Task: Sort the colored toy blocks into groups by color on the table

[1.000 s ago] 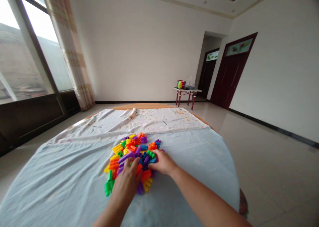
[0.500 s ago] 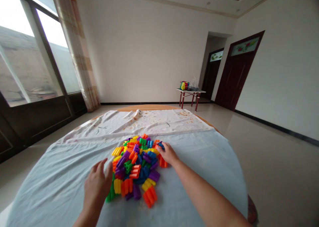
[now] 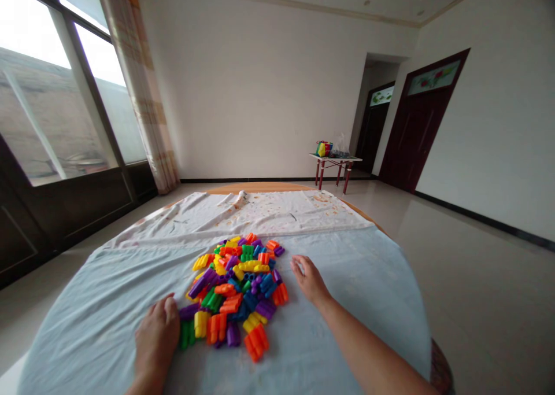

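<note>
A heap of colourful plastic building blocks (image 3: 240,291), shaped like joined tubes in orange, yellow, green, blue and purple, is spread on the light blue cloth (image 3: 347,325). On its left side, my left hand (image 3: 156,334) rests low over the cloth with its fingers stretched forward, close beside a green block (image 3: 187,333) and a purple block (image 3: 189,311). Nothing shows in it. To the right of the heap, my right hand (image 3: 310,279) is apart from the blocks, its fingers loosely bent and holding nothing visible. An orange block (image 3: 280,294) lies nearest to it.
A white patterned cloth (image 3: 269,213) covers the far part of the round table, whose wooden edge (image 3: 260,187) shows behind. Further off, a small table (image 3: 336,159) carries a colourful bag (image 3: 324,148) and a clear plastic bag. A window and curtain (image 3: 145,106) stand at the left.
My right hand has drawn away from the heap to the right, off the blue block it was touching. My left hand has shifted left and lower. Several blocks have moved, spreading the heap.
</note>
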`<state>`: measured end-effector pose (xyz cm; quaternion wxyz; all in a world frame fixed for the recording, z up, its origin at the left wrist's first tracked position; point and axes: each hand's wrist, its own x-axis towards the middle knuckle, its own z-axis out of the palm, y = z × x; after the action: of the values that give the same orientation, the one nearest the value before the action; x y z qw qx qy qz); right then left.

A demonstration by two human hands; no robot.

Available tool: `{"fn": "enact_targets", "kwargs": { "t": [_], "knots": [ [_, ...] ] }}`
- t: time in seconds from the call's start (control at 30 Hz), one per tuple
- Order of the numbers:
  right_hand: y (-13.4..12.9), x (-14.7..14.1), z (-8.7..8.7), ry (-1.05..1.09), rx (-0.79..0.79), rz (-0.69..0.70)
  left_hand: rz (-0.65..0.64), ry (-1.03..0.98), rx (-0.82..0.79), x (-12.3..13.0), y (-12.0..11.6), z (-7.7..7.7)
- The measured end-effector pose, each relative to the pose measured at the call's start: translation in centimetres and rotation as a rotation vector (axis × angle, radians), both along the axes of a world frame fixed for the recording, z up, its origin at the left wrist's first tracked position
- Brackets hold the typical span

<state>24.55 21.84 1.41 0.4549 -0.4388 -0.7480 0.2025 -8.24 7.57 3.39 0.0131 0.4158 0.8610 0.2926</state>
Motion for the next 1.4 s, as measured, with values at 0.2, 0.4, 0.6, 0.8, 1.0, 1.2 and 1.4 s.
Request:
{"fn": "enact_targets", "kwargs": {
  "t": [0.2,0.4,0.6,0.8,1.0,1.2,1.4],
  "knots": [
    [-1.4,3.1,-3.5,-0.376,0.165,-0.073,0.008,0.010,-0.034,0.0,0.1,0.6],
    [-1.0,2.7,-3.6,-0.319,0.178,-0.110,-0.010,-0.036,0.028,-1.0,0.1,0.2],
    [-1.0,3.1,-3.7,-0.127,0.159,-0.073,-0.018,-0.057,0.061,-1.8,0.1,-0.5],
    [-1.1,3.4,-3.9,-0.096,0.132,-0.058,0.020,-0.075,0.068,-2.3,0.1,-1.0],
    [-0.9,3.6,-5.1,-0.122,0.243,-0.061,0.037,-0.053,0.114,-2.2,0.0,-1.2],
    [-0.2,3.8,-6.1,-0.141,0.392,-0.074,0.038,-0.025,0.146,-1.6,-0.1,-1.0],
    [-0.2,3.8,-6.2,-0.186,0.408,-0.067,0.004,-0.009,0.140,-1.2,-0.3,-1.0]
  ]
}}
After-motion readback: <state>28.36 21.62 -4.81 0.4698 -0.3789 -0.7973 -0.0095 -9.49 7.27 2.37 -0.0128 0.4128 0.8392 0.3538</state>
